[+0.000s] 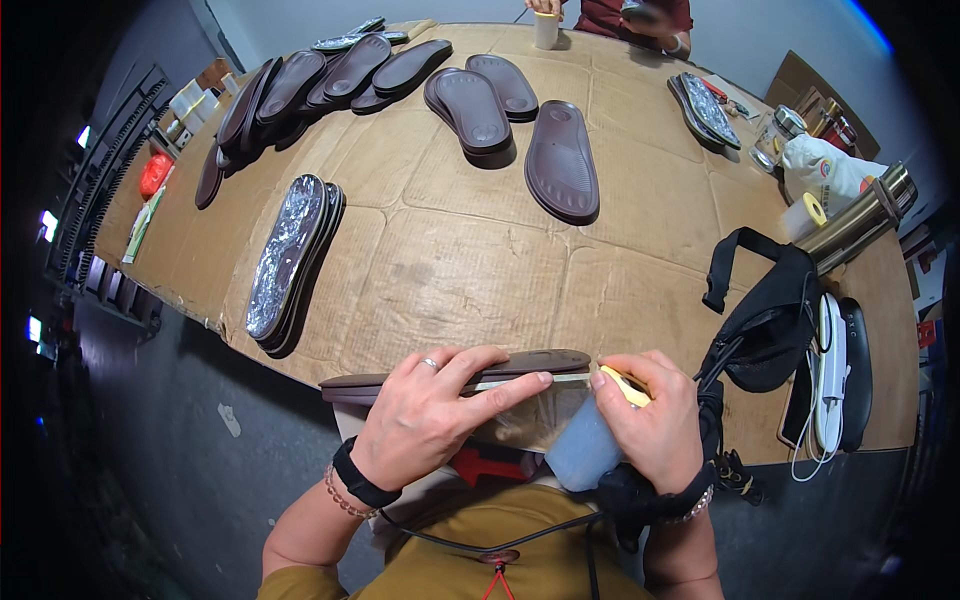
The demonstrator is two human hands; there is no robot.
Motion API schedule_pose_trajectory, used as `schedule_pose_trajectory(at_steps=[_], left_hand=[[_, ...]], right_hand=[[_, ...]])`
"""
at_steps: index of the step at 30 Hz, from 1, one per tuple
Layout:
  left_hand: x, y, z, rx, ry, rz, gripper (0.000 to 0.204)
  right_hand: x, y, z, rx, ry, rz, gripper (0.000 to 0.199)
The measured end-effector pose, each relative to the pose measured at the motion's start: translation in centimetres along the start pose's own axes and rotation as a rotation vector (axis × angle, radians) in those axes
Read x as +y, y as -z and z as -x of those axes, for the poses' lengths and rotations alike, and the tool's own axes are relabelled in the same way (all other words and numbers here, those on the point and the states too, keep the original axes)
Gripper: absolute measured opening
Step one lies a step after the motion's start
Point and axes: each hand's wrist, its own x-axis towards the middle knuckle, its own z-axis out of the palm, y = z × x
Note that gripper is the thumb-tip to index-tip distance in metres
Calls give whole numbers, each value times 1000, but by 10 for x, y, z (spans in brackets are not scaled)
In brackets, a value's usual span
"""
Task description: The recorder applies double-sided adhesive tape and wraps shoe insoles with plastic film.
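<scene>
At the near edge of the table, my left hand (430, 405) is closed over a stack of brown shoe soles (545, 362) standing on edge, its thumb stretched along their near side. In my right hand (650, 415) is a roll of clear plastic film (585, 447) with a yellow core. The roll hangs below the table edge, beside the right end of the soles. Clear film shows under my left thumb, between the soles and the roll. The fingers of my left hand partly hide the soles.
Film-wrapped soles (290, 255) lie at left, with brown sole pairs (562, 160) and heaped soles (355, 68) beyond. At right are a black waist bag (765, 320), a metal flask (865, 220), another roll (803, 216) and a white device with a cord (828, 375). A person (635, 22) sits across.
</scene>
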Motion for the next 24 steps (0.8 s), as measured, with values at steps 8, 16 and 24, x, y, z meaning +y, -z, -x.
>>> schedule_pose_trajectory(at_steps=[8,16,24], left_hand=[[2,0,0,3,0,7,54],[0,1,0,6,0,15,53],[-7,0,0,17,-8,36,56]], right_hand=[[2,0,-1,-17,-12,-3,28],[-1,0,-4,-39,-35,-13,27],[4,-7,-8,-59,-31,-42,27]])
